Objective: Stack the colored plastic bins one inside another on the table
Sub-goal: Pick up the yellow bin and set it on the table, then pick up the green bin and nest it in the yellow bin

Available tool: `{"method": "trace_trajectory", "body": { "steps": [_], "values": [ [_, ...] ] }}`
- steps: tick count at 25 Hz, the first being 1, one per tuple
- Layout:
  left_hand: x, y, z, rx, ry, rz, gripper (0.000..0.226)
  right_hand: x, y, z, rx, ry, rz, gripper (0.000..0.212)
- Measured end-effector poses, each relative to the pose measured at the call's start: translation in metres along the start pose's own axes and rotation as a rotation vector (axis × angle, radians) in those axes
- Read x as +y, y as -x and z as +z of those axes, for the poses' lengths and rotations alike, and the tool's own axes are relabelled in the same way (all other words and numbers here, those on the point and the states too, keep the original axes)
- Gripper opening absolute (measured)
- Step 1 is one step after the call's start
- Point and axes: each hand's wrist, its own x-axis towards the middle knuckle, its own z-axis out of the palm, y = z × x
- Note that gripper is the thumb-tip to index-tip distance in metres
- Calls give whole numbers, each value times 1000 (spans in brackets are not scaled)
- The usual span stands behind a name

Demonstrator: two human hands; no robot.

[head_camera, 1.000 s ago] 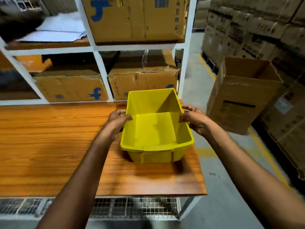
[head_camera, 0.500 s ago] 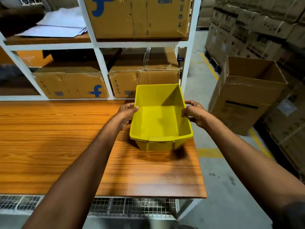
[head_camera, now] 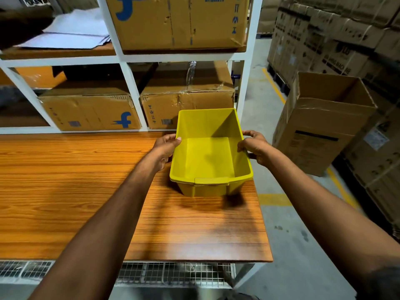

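Observation:
An empty yellow plastic bin (head_camera: 208, 156) rests on the wooden table (head_camera: 75, 191), close to its right edge and towards the back. My left hand (head_camera: 165, 147) grips the bin's left rim, thumb over the edge. My right hand (head_camera: 254, 147) grips the right rim. The bin stands upright with its open top towards me. No other colored bin is in view.
A white shelf rack (head_camera: 129, 92) with cardboard boxes (head_camera: 186, 105) stands just behind the table. An open cardboard box (head_camera: 322, 124) sits on the floor to the right, before stacked cartons (head_camera: 337, 40). A wire mesh shelf (head_camera: 173, 273) lies under the table.
Both hands moved the yellow bin away from me, towards the back of the table near the rack. The grip on both rims is unchanged.

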Motion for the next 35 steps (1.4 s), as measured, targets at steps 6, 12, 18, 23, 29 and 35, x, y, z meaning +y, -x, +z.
{"method": "trace_trajectory", "body": {
  "steps": [6, 12, 18, 23, 29, 35],
  "values": [
    [6, 64, -17, 212, 88, 226, 35, 11, 42, -8, 237, 89, -330, 67],
    [-46, 177, -24, 364, 39, 456, 39, 29, 138, 20, 88, -1, -615, 53],
    [-114, 274, -31, 472, -33, 409, 52, 83, 208, 66, -155, -17, -625, 45],
    [-148, 324, -79, 568, -186, 442, 58, 116, 259, 123, -384, 104, -613, 46],
    [-179, 374, -182, 626, -435, 404, 57, 116, 317, 236, -554, 169, -673, 49],
    [-230, 420, -297, 764, -315, 299, 50, 123, 378, 369, -731, 141, -579, 46]
  ]
}}
